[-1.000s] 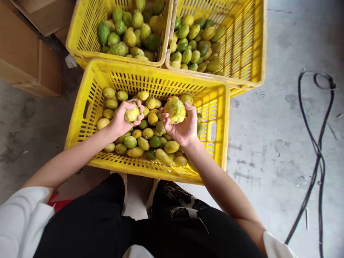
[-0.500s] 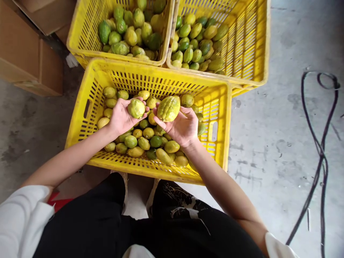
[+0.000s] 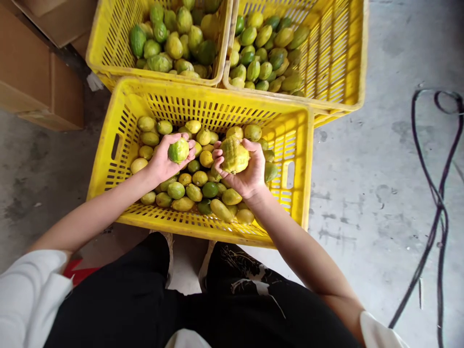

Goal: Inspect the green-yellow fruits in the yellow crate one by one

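My left hand has its fingers curled round a small green-and-yellow lemon. In my right hand rests a larger, bumpy yellow-green lemon, gripped between thumb and fingers. Both hands are raised above the front yellow crate, a little apart from each other. Beneath them lie many loose lemons, some yellow and some green, spread over the crate's floor. Part of this fruit is hidden by my hands and forearms.
Behind stand two more yellow crates, one at the left and one at the right, both holding similar fruit. Cardboard boxes are stacked at far left. A black cable loops over the concrete floor at right.
Both lemons have turned in my hands, the left one now showing a greener side. My hands have moved slightly apart, and my right fingers have closed further round the larger lemon.
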Available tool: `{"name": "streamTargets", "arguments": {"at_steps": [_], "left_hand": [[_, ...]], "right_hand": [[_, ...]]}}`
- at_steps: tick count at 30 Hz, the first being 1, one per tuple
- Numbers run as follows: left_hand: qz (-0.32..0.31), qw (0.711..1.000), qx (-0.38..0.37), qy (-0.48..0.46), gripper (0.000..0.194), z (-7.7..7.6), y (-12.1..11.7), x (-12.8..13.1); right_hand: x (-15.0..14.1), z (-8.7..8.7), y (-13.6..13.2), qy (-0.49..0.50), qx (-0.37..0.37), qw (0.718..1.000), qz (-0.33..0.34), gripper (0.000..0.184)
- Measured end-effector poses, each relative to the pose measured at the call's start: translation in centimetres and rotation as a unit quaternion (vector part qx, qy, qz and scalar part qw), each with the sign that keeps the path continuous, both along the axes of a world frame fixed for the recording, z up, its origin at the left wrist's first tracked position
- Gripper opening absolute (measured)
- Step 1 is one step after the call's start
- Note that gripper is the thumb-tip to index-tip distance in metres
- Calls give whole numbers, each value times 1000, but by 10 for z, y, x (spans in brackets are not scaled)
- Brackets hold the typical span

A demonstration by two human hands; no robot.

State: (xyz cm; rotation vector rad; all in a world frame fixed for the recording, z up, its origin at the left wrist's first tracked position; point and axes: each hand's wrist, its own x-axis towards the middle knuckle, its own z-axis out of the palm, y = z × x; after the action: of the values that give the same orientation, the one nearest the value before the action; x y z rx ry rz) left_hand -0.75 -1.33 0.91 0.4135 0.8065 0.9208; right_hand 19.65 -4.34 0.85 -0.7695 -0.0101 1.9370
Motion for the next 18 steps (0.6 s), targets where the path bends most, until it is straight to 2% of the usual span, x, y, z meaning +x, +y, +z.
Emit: {"name": "streamTargets", "arguments": {"at_steps": [6,10,14,18], "left_hand": [[23,999,11,43,42,5,0,3],[10,1000,26,-1,28,0,1,-1],[17,1000,15,14,30,-5,0,-2],[8,999,14,39,38,-8,-1,1]], "right_hand": [[0,8,-1,-23,41,998,-29,30],[-1,17,1,-55,51,997,-19,33],[-1,21,5,-35,-16,999,-30,36],[1,8,8,-64,-75,995,-20,14]]}}
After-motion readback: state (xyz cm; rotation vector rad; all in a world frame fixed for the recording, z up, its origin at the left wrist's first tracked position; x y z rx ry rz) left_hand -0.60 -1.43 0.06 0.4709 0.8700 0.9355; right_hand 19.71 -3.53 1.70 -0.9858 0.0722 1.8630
